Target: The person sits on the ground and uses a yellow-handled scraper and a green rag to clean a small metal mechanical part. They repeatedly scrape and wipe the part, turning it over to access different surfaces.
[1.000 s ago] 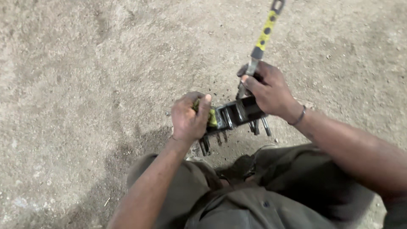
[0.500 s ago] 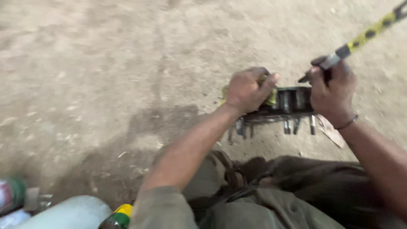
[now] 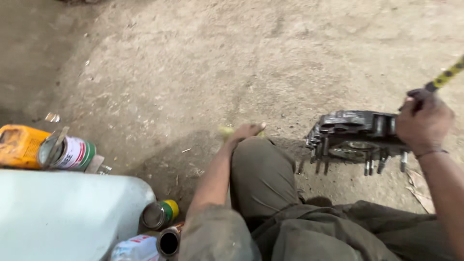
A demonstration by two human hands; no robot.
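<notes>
Since half a second ago the left hand (image 3: pixel 245 131) has come off the dark metal engine part (image 3: pixel 356 134) and now hovers low over the dirt ground (image 3: pixel 193 63), beyond the person's left knee (image 3: pixel 261 169) and well apart from the part. Its fingers curl loosely around something small and yellow-green (image 3: pixel 226 130), too blurred to identify. The view has also swung left, bringing a cluster of containers into the lower left corner.

The right hand (image 3: pixel 421 126) keeps its place on the right end of the engine part, fingers folded shut over both the casting and the lower end of a tool with a yellow-and-black handle (image 3: pixel 447 76). The part stands on the ground near the right edge of the view, just beyond the right knee, propped on a row of studs (image 3: pixel 369 166) pointing downward. Its right end is covered by the hand.

The tool handle is cut off by the right edge of the view and its working end is hidden inside the fist. At lower left sit an orange jug (image 3: pixel 17 145), a tin with a strip of metal across its open top (image 3: pixel 67 152), a large pale container (image 3: pixel 63 217), a small green-and-yellow can (image 3: pixel 162 213), another dark open can (image 3: pixel 169 241) and a white bottle (image 3: pixel 133 249), the last three partly cut off or overlapped.
</notes>
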